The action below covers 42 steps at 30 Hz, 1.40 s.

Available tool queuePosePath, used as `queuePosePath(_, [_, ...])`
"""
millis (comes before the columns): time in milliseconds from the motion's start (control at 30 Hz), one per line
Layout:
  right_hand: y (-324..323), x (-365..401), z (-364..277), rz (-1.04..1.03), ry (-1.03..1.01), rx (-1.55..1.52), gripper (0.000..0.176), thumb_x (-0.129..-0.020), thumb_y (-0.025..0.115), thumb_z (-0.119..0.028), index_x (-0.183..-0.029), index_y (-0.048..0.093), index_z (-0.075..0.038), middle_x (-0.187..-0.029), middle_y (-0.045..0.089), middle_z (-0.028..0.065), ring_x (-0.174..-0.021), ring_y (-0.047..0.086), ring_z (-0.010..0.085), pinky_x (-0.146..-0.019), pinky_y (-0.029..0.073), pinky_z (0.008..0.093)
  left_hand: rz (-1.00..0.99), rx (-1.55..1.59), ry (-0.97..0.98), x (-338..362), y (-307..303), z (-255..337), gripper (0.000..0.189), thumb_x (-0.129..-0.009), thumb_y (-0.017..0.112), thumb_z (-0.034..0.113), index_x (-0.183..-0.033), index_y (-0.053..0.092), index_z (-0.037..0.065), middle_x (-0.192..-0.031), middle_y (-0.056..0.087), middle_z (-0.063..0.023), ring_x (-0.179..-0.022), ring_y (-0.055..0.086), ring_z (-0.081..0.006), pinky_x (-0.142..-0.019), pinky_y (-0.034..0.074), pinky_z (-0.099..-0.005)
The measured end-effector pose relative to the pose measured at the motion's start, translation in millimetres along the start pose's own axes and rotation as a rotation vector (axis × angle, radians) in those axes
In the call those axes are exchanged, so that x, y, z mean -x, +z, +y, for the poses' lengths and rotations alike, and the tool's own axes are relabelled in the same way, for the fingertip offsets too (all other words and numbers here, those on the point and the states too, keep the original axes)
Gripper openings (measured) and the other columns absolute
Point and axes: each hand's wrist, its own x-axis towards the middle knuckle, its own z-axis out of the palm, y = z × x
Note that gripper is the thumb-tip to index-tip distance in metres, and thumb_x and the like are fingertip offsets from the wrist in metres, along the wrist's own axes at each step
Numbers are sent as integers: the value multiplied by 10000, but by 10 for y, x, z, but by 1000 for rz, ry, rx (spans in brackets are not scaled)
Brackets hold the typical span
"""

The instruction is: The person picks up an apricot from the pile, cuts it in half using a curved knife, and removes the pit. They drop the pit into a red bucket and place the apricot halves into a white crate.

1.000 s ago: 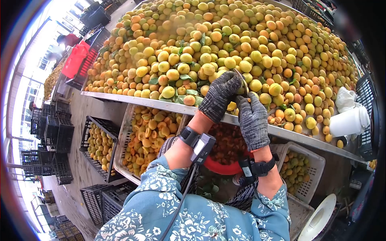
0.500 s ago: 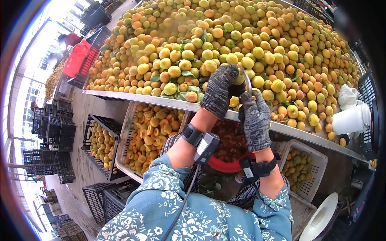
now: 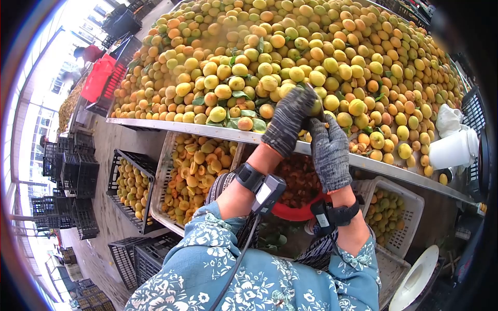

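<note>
My left hand [image 3: 290,118], in a dark grey knitted glove, is closed around a yellow-green apricot [image 3: 316,108], which shows only in part past the fingers. My right hand [image 3: 330,153], gloved alike, grips a knife whose thin curved blade [image 3: 320,101] lies along the apricot; its handle is mostly hidden in the fingers. Both hands meet above the near metal edge [image 3: 233,136] of a table heaped with apricots [image 3: 270,67]. Right below them, a red basin [image 3: 293,212] holds brownish-red pieces that I cannot make out clearly.
A pale crate of split apricots [image 3: 194,176] stands left of the basin, with a black crate of whole apricots [image 3: 136,186] beyond. Another pale crate [image 3: 412,217] holds greenish fruit at the right. A white bucket [image 3: 451,153] lies tilted on the table's right end.
My left hand has turned over toward the right, and my hands have drawn closer together. The knife blade, raised and bright before, now sits darker and closer against the apricot.
</note>
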Motion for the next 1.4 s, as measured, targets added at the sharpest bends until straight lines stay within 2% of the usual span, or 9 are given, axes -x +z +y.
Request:
queuePosePath(200, [-62,-57,21,12,35,-43,348,-907,574,-204,-1112,582,78,-946,644,256,-881,632,358,-774,493,391,-176,-497,425,-161,-124,-392,208,-961,517,177,-1062,582,8,-955,563,-55,-908,564,-122,-764,472,-250])
queuePosePath(333, [-113,-37,-17,37,-51,45,321,-908,571,-215,-1084,595,53,-883,649,238,-831,630,371,-726,487,424,-120,-4,-85,-109,53,26,225,-943,560,218,-1066,584,31,-896,582,-7,-863,555,-79,-739,482,-246])
queuePosePath(533, [30,-44,187,60,-60,-45,345,-895,590,-257,-1117,602,7,-877,647,241,-835,626,385,-743,486,434,-11,-176,203,-115,8,-191,150,-938,554,187,-978,589,47,-883,574,-2,-789,535,-88,-687,464,-239])
queuePosePath(600, [24,54,145,26,-76,-11,328,-901,579,-240,-1124,604,-1,-910,644,244,-863,623,378,-761,486,427,32,-1168,817,-236,-130,-317,137,-920,534,126,-997,606,39,-914,600,-55,-832,569,-168,-745,478,-293])
queuePosePath(667, [6,84,63,-8,-92,24,312,-907,569,-223,-1130,605,-9,-943,641,246,-892,621,372,-778,486,420,139,-79,-41,-191,-97,-141,243,-899,471,33,-1105,599,6,-1065,608,-137,-1029,560,-274,-915,447,-370])
queuePosePath(767, [-16,69,-14,-58,-54,279,266,-920,535,-174,-1138,616,-45,-1042,621,241,-963,606,351,-822,479,406,133,-939,638,-153,-184,-229,305,-918,445,30,-1198,562,1,-1167,587,-152,-1100,547,-271,-962,430,-355])
queuePosePath(967, [-39,0,-112,-3,-5,117,349,-889,584,-264,-1123,613,-7,-944,644,242,-890,620,372,-780,478,434,158,118,-263,-88,94,49,355,-937,423,32,-1280,503,-15,-1237,558,-175,-1159,526,-275,-1018,397,-351])
queuePosePath(1033, [-5,-47,-106,64,11,102,376,-874,598,-313,-1112,610,-22,-812,647,233,-776,625,393,-707,482,457,-1,-899,717,-73,-42,-173,334,-957,434,63,-1268,513,-26,-1201,587,-153,-1116,557,-228,-982,425,-315])
queuePosePath(1400, [72,-51,59,15,-59,242,333,-873,605,-302,-1077,625,-40,-781,641,226,-775,631,373,-702,488,449,-96,-441,158,-97,-117,-136,325,-940,426,43,-1240,523,-39,-1219,573,-163,-1138,536,-230,-1004,393,-320])
